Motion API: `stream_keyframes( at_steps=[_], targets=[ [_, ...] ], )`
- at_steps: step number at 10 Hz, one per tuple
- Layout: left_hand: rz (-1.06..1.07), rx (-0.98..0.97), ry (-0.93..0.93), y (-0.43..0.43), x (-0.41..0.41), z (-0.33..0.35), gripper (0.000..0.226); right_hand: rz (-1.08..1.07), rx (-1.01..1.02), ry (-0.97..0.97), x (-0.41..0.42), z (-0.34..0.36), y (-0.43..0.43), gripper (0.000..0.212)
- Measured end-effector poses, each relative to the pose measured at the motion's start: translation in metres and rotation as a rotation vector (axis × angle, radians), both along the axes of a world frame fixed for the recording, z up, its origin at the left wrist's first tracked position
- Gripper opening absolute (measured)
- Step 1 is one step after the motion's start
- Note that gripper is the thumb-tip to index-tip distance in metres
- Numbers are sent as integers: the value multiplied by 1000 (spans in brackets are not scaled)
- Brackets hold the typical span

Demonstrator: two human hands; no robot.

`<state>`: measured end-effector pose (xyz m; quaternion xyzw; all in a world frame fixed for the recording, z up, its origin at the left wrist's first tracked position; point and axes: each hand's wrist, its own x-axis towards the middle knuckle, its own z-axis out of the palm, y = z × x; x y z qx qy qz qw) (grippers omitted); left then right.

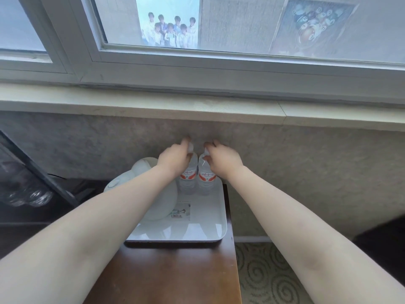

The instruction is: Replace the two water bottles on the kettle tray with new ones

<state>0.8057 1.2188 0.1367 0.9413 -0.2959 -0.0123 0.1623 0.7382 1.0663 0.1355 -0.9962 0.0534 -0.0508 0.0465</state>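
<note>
- Bottles: left water bottle point(187, 174) and right water bottle point(206, 177), upright, touching, at far edge of white tray point(215, 218) on brown table point(175, 270), beside white kettle point(142, 172).
- Left hand point(173, 157): grip wrapped round neck of left bottle; right hand point(222, 160): grip pinching cap end of right bottle.
- Progress, judged: unclear whether old pair leaving or new pair arriving; no other bottles visible, so one half of swap likely left.

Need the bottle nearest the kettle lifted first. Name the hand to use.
Left. The left hand already sits on the left bottle, which stands beside the white kettle. The right hand is on the right bottle, farther away.
</note>
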Motion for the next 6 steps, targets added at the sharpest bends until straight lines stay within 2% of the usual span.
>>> stream_keyframes(
  at_steps=[1,2,3,4,5,6],
  targets=[
    [-5,22,-43,8,-9,-3,45,-43,67,-49,-4,-1,1,44],
    [-13,160,-99,10,-15,0,58,-72,132,-89,-13,-3,3,45],
    [-20,289,-58,13,-17,7,73,-64,111,-94,-24,-7,3,44],
    [-24,340,78,17,-14,17,81,-121,110,-102,-34,-6,7,52],
    [-19,345,197,19,-16,23,86,-137,42,43,-39,0,11,70],
    [10,244,170,27,-21,25,82,-196,61,178,-50,9,17,83]
  ],
)
